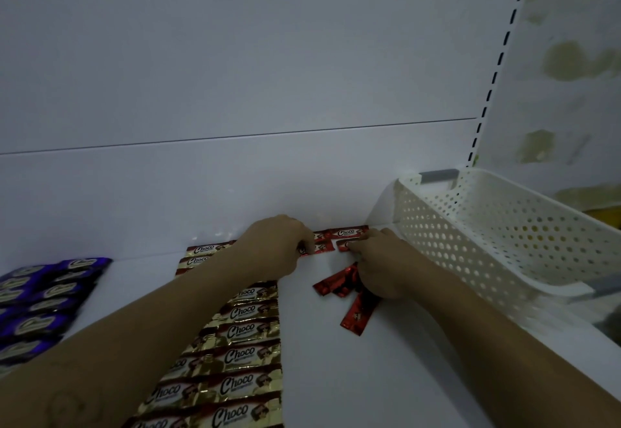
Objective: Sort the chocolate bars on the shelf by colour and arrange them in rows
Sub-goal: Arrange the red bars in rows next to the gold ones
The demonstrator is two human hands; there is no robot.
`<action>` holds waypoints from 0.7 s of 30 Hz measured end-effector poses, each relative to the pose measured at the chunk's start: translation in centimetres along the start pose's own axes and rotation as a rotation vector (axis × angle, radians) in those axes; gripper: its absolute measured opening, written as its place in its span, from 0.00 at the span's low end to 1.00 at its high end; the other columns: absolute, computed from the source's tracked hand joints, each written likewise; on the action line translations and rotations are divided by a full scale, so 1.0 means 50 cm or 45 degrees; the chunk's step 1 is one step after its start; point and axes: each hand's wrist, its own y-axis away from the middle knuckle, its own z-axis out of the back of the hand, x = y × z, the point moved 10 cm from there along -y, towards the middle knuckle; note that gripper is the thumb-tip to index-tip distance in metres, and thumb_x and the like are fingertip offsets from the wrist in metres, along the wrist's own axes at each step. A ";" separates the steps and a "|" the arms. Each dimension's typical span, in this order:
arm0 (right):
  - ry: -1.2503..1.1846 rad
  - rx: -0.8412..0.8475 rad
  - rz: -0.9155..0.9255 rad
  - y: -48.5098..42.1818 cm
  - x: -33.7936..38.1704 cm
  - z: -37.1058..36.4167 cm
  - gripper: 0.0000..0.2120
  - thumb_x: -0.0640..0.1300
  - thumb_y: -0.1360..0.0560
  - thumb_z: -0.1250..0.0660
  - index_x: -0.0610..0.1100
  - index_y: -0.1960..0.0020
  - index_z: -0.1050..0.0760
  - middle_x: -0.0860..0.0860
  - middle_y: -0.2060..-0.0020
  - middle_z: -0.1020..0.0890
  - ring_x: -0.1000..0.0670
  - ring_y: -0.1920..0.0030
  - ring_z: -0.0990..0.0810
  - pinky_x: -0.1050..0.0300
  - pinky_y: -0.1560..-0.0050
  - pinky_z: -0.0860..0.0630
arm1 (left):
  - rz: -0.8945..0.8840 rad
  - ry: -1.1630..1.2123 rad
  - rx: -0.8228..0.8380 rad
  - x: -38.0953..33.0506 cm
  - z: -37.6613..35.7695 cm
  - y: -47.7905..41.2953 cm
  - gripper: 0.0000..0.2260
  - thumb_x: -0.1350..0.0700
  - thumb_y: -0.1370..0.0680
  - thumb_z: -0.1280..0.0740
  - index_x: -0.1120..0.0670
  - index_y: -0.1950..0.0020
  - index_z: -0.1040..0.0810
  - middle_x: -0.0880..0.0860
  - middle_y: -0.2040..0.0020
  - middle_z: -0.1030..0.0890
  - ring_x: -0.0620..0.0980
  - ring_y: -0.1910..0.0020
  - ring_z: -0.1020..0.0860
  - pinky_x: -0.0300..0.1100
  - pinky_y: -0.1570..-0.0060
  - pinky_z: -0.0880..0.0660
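- Nearest, a double column of gold bars (235,360) runs away across the white shelf (322,377), edges touching, labels up; the left forearm crosses over its far part
- Off to the left, well apart from the gold, the purple bars (43,306) lie in their own block, partly cut off by the picture's edge
- Right of the gold column, a few loose red bars (353,316) fan out from under the right hand (379,269); its lower fingers are curled round their ends, while thumb and forefinger reach forward to a bar in the red row
- The left hand (279,246) sits just beside it, fingers bent down onto the near left bar of that row; the tips are hidden, so I cannot tell whether they pinch or only press
- The red row (346,232) is being laid at the back of the shelf, close to the back wall (235,175)
- These bars look light and thin, with a stiff core inside a glossy, slippery foil wrapper; crimped ends are probably the surest place to pinch, and a flat fingertip on top should slide one square against its neighbour
- Far right, a white perforated basket (470,226) stands tilted against the corner
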 end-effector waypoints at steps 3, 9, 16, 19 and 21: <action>0.021 -0.002 0.009 0.000 0.006 0.001 0.18 0.44 0.23 0.42 0.45 0.33 0.30 0.44 0.35 0.32 0.43 0.37 0.35 0.48 0.35 0.34 | -0.005 0.001 -0.005 -0.002 0.000 -0.001 0.13 0.60 0.22 0.36 0.47 0.42 0.20 0.47 0.42 0.21 0.47 0.43 0.26 0.43 0.45 0.26; 0.025 -0.056 0.024 0.017 -0.003 0.031 0.24 0.43 0.22 0.42 0.47 0.26 0.36 0.44 0.31 0.34 0.43 0.33 0.37 0.47 0.32 0.36 | -0.018 0.000 -0.023 -0.016 0.004 -0.006 0.10 0.57 0.21 0.37 0.48 0.43 0.20 0.47 0.43 0.21 0.48 0.45 0.24 0.41 0.47 0.27; 0.089 -0.118 0.055 0.075 -0.014 0.110 0.20 0.41 0.23 0.34 0.52 0.32 0.28 0.51 0.37 0.24 0.50 0.40 0.25 0.56 0.39 0.27 | -0.195 0.170 0.060 -0.108 0.014 0.007 0.14 0.45 0.23 0.34 0.48 0.39 0.22 0.46 0.46 0.22 0.42 0.54 0.28 0.39 0.53 0.29; 0.146 0.028 0.050 0.080 -0.014 0.079 0.23 0.46 0.25 0.30 0.52 0.31 0.29 0.51 0.37 0.24 0.50 0.40 0.25 0.57 0.39 0.27 | -0.192 0.109 0.186 -0.130 -0.011 0.014 0.19 0.42 0.24 0.33 0.49 0.37 0.25 0.47 0.45 0.22 0.45 0.54 0.27 0.42 0.53 0.27; 0.170 0.098 0.033 0.077 -0.018 0.062 0.24 0.46 0.26 0.29 0.52 0.32 0.28 0.51 0.38 0.23 0.50 0.41 0.24 0.56 0.40 0.26 | -0.160 0.105 0.199 -0.131 -0.017 0.015 0.19 0.43 0.25 0.32 0.50 0.36 0.25 0.48 0.45 0.22 0.45 0.52 0.27 0.42 0.53 0.28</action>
